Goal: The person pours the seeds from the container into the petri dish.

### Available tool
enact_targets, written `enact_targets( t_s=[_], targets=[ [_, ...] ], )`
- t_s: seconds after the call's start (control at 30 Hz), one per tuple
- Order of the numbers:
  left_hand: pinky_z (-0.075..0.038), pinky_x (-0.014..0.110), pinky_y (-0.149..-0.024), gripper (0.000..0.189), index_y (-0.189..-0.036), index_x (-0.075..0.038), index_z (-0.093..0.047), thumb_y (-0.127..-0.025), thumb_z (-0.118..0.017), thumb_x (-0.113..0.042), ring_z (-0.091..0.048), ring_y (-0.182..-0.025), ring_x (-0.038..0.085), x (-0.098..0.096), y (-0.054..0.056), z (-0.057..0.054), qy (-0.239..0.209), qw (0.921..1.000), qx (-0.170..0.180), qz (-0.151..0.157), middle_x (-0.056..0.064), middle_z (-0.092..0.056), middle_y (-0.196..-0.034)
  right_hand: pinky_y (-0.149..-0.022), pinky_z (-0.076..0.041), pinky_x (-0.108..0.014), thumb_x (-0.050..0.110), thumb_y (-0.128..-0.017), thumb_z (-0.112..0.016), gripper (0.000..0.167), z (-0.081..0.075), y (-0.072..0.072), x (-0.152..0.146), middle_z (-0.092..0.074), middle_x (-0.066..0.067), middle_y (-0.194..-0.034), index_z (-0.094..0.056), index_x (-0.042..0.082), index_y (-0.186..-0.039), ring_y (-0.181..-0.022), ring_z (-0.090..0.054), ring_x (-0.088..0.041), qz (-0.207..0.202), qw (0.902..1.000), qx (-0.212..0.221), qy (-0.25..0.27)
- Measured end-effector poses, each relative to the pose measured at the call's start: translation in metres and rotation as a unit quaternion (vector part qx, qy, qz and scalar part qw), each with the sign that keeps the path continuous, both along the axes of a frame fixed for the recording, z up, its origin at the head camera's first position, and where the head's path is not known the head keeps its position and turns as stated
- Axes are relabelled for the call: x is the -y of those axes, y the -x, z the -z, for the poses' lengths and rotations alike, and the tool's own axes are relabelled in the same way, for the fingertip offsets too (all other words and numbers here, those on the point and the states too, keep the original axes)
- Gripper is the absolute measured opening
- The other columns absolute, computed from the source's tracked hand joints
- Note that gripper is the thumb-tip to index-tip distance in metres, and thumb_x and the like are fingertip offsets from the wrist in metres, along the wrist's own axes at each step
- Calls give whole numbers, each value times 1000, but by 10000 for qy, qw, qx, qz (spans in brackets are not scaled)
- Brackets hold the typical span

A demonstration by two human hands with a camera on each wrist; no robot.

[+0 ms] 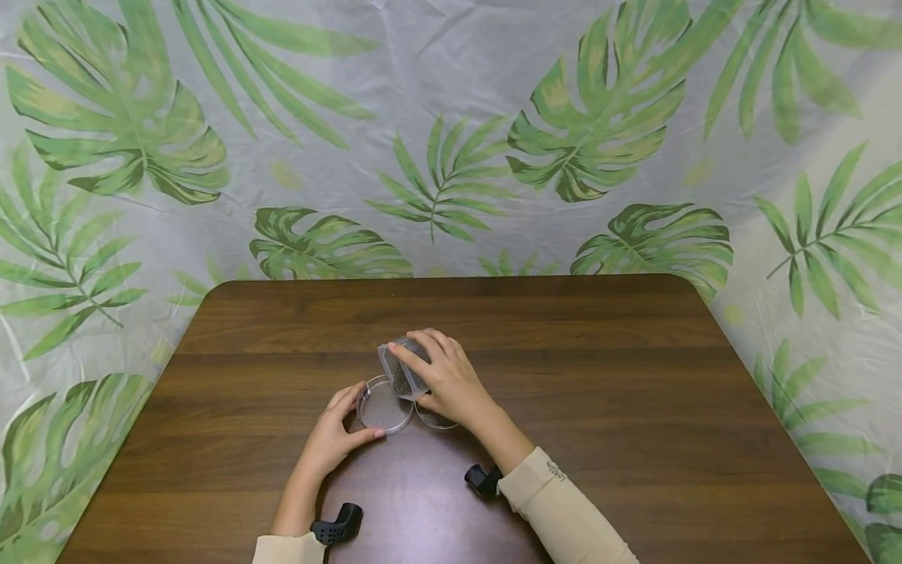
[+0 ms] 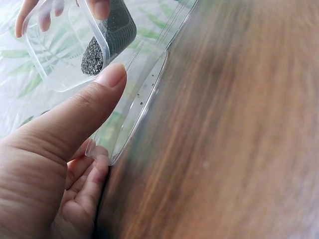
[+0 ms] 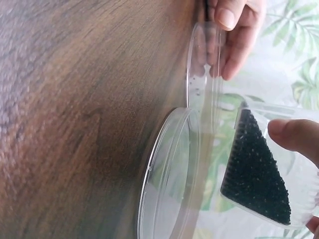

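A clear plastic tub (image 1: 387, 362), tilted to the left above a clear petri dish (image 1: 380, 419), is gripped by my right hand (image 1: 454, 384). Black granules (image 3: 254, 172) are banked up in the tub's lower side. My left hand (image 1: 331, 435) holds the petri dish at its left edge, thumb (image 2: 107, 82) near and fingers beyond. A few dark specks (image 2: 141, 103) show inside that dish. Just to its right is a second round clear dish (image 3: 167, 179), partly hidden by the right hand in the head view.
Everything stands on a brown wood-grain table (image 1: 599, 407) with rounded far corners. A leaf-print cloth (image 1: 451, 94) hangs behind and around it. Black wrist cameras sit on both arms, the left one (image 1: 338, 525) and the right one (image 1: 482, 480) low over the table.
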State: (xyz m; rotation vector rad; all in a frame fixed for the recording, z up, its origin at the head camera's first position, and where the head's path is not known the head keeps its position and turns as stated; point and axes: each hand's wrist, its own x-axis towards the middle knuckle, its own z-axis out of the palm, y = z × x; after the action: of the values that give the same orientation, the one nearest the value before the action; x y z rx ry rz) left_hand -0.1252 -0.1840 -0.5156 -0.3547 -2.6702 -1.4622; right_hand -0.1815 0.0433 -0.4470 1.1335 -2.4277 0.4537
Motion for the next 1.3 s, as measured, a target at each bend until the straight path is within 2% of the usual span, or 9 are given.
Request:
enact_targets(
  t_s=[0.57,1.3],
  targets=[
    [-38,45,-90,83,-132,1,-41,-65,-80,-26,-49,-109,31,-1,0,1,-13,10000,-68,-39,15,-43,-127,-96,-29,-44,31,-60,-84,96,2,0,1,-32,-9,-135,-30,26,-139,-121,-30,-29,59,9999,93,-125],
    [-37,44,-91,85,-134,-1,-39,-66,-79,-29,-47,-112,29,0,0,0,-41,10000,65,33,14,-41,-129,-96,-29,-45,30,-60,-84,95,1,0,0,-32,-9,-135,-31,25,-139,-121,-29,-29,110,9998,79,-155]
  ],
)
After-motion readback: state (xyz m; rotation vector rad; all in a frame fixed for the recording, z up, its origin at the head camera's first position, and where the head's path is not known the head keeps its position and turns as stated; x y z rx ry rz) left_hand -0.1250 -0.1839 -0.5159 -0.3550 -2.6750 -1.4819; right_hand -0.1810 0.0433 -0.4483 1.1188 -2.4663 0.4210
